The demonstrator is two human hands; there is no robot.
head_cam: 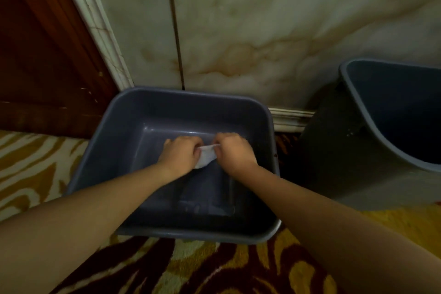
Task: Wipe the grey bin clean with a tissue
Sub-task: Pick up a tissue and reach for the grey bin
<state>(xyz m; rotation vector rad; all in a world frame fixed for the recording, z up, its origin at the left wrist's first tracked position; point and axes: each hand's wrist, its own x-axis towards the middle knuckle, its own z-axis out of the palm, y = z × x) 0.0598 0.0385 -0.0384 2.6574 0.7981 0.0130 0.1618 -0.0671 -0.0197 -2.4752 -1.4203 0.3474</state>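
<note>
A grey rectangular bin (133, 112) stands on the patterned carpet against the wall, seen from above. Both my arms reach down into it. My left hand (181, 154) and my right hand (232, 153) are side by side above the bin's floor, each with fingers closed on a small white tissue (205, 157) held between them. Only the middle of the tissue shows; its ends are hidden inside my fists. A dark smear or some wet residue lies on the bin floor near the front wall.
A second grey bin (358, 107) leans tilted at the right, its opening facing up and left. A marbled wall (262, 31) with a white skirting runs behind. A dark wooden door (40, 55) stands at the left. The carpet (214, 267) has gold, cream and dark red swirls.
</note>
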